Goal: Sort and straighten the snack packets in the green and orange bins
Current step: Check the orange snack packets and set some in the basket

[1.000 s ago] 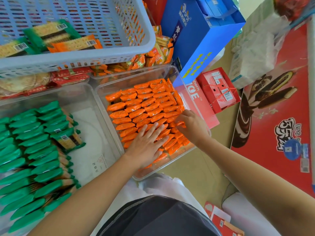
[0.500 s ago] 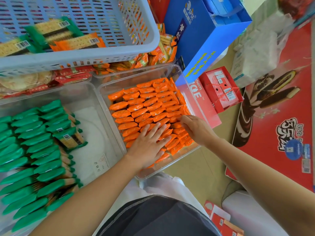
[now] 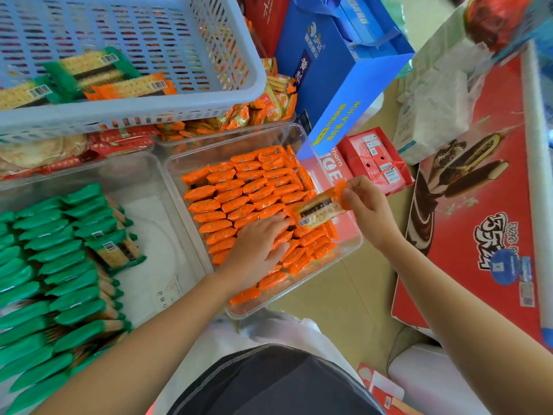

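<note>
A single orange-ended snack packet with a clear middle showing a chocolate-filled cracker (image 3: 320, 209) is held up in the centre right of the frame, tilted, just above the right edge of a clear plastic bin (image 3: 299, 298). The right hand (image 3: 369, 209) has its grip closed on it, thumb and fingers pinching the packet's upper orange end.

Below and to the left, the left hand (image 3: 257, 250) lies flat with its fingers straight and its grip released, palm down on the rows of orange snack packets (image 3: 239, 187) that fill the bin. These packets stand on edge in several close rows; those near the lower right corner are looser and lean at angles.

In the left of the frame a second clear plastic bin (image 3: 155, 235) holds rows of green snack packets (image 3: 54, 265) packed along its left side, with bare white floor showing on its right. One green packet with a barcode (image 3: 115, 250) lies flat against the rows, label up.

Across the upper left, a pale blue perforated plastic basket (image 3: 149, 112) holds a few green and orange cracker packets, blurred. In the upper centre stands a bright blue paper gift bag (image 3: 338, 70). Beside it, near the raised packet, sits a bundle of small red boxes (image 3: 377, 160). A large red carton printed with chocolate biscuits (image 3: 478, 235) fills the right side.
</note>
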{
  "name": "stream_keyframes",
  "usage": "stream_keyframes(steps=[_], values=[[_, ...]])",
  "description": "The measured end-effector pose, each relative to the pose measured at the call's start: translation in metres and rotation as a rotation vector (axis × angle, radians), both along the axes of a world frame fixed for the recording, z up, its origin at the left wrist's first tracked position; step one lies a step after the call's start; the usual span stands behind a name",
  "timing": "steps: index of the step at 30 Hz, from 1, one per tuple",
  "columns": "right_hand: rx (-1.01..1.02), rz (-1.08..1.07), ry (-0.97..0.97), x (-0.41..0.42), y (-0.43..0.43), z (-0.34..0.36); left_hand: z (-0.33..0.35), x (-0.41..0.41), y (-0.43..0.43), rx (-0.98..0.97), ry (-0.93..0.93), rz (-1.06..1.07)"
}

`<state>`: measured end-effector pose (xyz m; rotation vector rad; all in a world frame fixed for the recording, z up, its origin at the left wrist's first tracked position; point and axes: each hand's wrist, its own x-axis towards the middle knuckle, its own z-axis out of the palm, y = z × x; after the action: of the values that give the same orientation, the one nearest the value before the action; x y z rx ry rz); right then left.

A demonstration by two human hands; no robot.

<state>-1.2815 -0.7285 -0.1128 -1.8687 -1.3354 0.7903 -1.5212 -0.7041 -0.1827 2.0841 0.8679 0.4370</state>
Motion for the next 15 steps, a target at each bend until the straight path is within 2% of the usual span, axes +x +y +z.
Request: stream_keyframes(steps=[4, 5, 9, 12, 15], values=[[-0.070, -0.031, 0.270, -0.012, -0.002, 0.004, 0.024, 0.017, 0.006, -0.659, -0.309, 0.381], [-0.078, -0.051, 0.323, -0.014, -0.003, 0.005, 0.025, 0.021, 0.007, -0.746, -0.336, 0.432], [-0.119, -0.135, 0.533, -0.014, -0.006, 0.008, 0.028, 0.024, 0.005, -0.906, -0.438, 0.568], [-0.151, -0.150, 0.728, -0.013, -0.012, 0.008, 0.027, 0.019, 0.005, -0.947, -0.483, 0.588], [-0.189, -0.153, 0.789, -0.014, -0.017, 0.009, 0.026, 0.016, 0.004, -0.950, -0.487, 0.598]])
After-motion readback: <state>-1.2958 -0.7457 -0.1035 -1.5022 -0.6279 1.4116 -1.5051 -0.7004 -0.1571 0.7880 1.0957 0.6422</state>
